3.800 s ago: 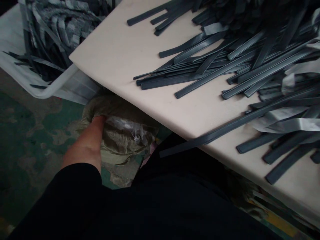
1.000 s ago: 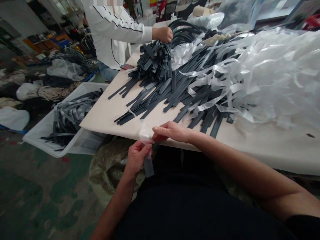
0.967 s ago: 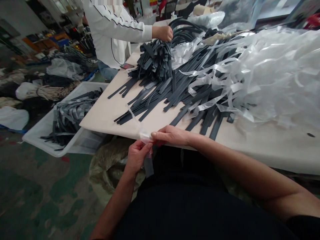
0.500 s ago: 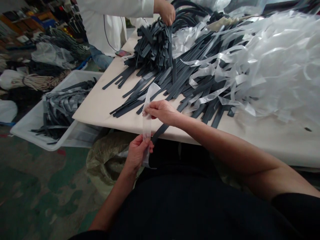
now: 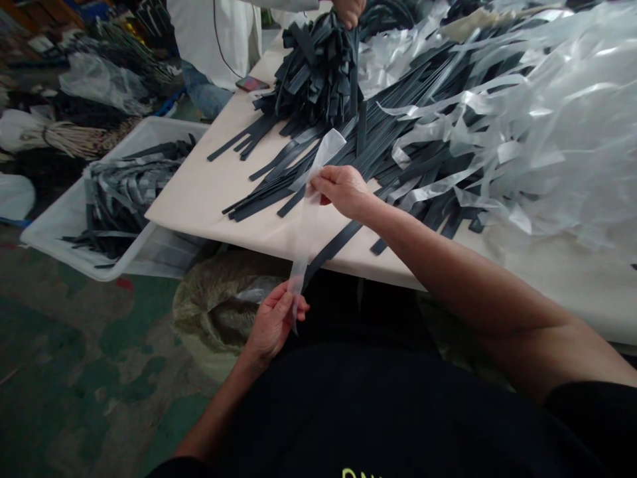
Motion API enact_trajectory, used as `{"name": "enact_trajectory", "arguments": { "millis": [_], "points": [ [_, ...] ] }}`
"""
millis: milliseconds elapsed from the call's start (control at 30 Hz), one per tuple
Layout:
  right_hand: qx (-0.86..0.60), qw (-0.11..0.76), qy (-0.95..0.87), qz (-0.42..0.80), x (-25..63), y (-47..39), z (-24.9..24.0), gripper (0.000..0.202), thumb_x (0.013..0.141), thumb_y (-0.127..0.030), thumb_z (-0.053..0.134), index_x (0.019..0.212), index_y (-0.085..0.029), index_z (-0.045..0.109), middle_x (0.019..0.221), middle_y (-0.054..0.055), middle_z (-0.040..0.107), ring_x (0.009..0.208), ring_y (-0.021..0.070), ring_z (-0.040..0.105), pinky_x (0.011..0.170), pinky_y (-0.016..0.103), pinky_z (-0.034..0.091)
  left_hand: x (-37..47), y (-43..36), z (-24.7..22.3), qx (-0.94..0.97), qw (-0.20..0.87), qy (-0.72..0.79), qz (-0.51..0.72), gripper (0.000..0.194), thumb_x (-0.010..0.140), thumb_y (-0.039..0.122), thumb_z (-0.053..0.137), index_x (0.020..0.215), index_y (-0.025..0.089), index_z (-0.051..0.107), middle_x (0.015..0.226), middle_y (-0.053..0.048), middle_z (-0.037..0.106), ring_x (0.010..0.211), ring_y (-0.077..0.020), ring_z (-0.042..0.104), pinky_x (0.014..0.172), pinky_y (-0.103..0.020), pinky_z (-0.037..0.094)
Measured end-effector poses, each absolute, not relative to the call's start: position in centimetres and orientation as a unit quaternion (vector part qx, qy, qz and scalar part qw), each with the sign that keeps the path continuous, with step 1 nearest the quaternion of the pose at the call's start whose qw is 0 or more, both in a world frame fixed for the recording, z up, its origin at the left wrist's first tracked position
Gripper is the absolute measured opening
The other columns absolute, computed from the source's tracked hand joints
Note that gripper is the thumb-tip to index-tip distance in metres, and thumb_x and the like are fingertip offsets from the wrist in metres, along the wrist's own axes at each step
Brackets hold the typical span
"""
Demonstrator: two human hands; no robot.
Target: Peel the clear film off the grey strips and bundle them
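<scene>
A translucent plastic strip (image 5: 304, 229) runs slantwise between my hands, over the table's front edge. My left hand (image 5: 275, 317) pinches its lower end below the edge, with the end of a dark strip (image 5: 331, 249) close by. Higher up, my right hand (image 5: 343, 189) is closed on the same plastic strip near its top, above the table. Long dark strips (image 5: 388, 126) lie in a loose pile behind my right hand. A heap of clear plastic strips (image 5: 562, 133) covers the right side.
Across the pale table (image 5: 199, 189), another person's hand (image 5: 349, 9) holds a dark bundle (image 5: 318, 70). A phone (image 5: 251, 83) lies at the table's left edge. A white bin (image 5: 119, 265) of dark strips and an open woven sack (image 5: 192, 312) stand below.
My right hand has moved up and right, away from my left hand, and a longer length of plastic strip shows between them. The view has shifted slightly.
</scene>
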State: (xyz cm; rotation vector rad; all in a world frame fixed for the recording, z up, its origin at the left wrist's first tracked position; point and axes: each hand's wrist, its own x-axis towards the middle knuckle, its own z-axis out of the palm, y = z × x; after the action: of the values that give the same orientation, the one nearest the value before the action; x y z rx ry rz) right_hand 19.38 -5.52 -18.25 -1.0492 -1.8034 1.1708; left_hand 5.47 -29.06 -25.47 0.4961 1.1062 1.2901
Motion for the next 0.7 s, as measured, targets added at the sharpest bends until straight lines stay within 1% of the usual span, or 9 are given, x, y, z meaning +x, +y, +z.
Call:
{"name": "enact_trajectory", "arguments": {
  "millis": [67,133,233,333,433,500,600,700],
  "points": [
    [-0.410,0.383,-0.683,0.468,19.3,-5.1,-18.5,0.023,0.093,-0.012,0.052,0.072,-0.013,0.062,0.057,-0.003,0.055,0.050,0.0069,0.052,0.052,0.019,0.044,5.1,-29.5,-25.7,0.219,0.632,0.495,0.555,0.041,0.071,0.041,0.081,0.104,0.017,0.071,0.065,0.001,0.066,0.052,-0.0078,0.055,0.055,-0.021,0.046],
    [-0.406,0.386,-0.676,0.479,19.2,-4.8,-18.6,0.023,0.094,-0.014,0.051,0.073,-0.013,0.062,0.058,-0.002,0.056,0.050,0.0069,0.053,0.051,0.019,0.045,4.9,-29.8,-26.0,0.231,0.642,0.508,0.525,0.042,0.071,0.038,0.081,0.106,0.017,0.071,0.069,0.000,0.068,0.054,-0.0090,0.058,0.055,-0.021,0.046],
    [-0.395,0.364,-0.698,0.473,18.8,-4.9,-18.3,0.022,0.093,-0.013,0.053,0.073,-0.013,0.062,0.058,-0.002,0.056,0.051,0.0070,0.053,0.052,0.019,0.046,4.5,-30.2,-26.1,0.250,0.670,0.510,0.478,0.045,0.070,0.037,0.082,0.109,0.017,0.071,0.074,-0.004,0.071,0.058,-0.0115,0.063,0.058,-0.023,0.048],
    [-0.385,0.351,-0.725,0.451,18.2,-5.3,-17.5,0.022,0.092,-0.011,0.053,0.072,-0.013,0.063,0.058,-0.002,0.056,0.053,0.0080,0.053,0.055,0.020,0.046,4.0,-30.5,-25.9,0.241,0.689,0.502,0.463,0.042,0.070,0.037,0.082,0.105,0.016,0.072,0.071,-0.004,0.071,0.058,-0.0129,0.064,0.059,-0.024,0.049],
    [-0.378,0.352,-0.731,0.447,17.6,-5.7,-16.8,0.023,0.092,-0.011,0.053,0.072,-0.014,0.062,0.059,-0.001,0.055,0.055,0.0092,0.053,0.056,0.021,0.047,3.1,-30.6,-25.7,0.242,0.699,0.499,0.451,0.036,0.071,0.039,0.080,0.097,0.016,0.074,0.065,-0.003,0.070,0.055,-0.0131,0.064,0.060,-0.025,0.050],
    [-0.369,0.348,-0.733,0.453,17.1,-5.8,-16.6,0.023,0.093,-0.010,0.052,0.072,-0.014,0.062,0.061,-0.001,0.057,0.057,0.0097,0.054,0.057,0.021,0.048,2.7,-30.6,-25.6,0.276,0.700,0.508,0.418,0.032,0.075,0.043,0.077,0.089,0.015,0.075,0.064,-0.005,0.071,0.055,-0.0139,0.064,0.061,-0.026,0.051],
    [-0.342,0.334,-0.749,0.459,15.8,-5.8,-16.2,0.022,0.094,-0.011,0.051,0.075,-0.014,0.062,0.067,0.000,0.062,0.061,0.0102,0.057,0.060,0.021,0.048,2.4,-30.5,-25.5,0.344,0.690,0.527,0.358,0.032,0.078,0.046,0.072,0.081,0.015,0.076,0.067,-0.007,0.073,0.059,-0.0155,0.065,0.063,-0.028,0.051],
    [-0.317,0.311,-0.784,0.435,14.5,-6.0,-15.3,0.021,0.095,-0.013,0.049,0.080,-0.013,0.064,0.072,0.001,0.064,0.064,0.0107,0.059,0.062,0.021,0.046,1.8,-30.9,-25.2,0.362,0.697,0.519,0.337,0.037,0.074,0.052,0.074,0.073,0.015,0.075,0.063,-0.008,0.071,0.056,-0.0163,0.063,0.060,-0.029,0.050]
  ]
}}
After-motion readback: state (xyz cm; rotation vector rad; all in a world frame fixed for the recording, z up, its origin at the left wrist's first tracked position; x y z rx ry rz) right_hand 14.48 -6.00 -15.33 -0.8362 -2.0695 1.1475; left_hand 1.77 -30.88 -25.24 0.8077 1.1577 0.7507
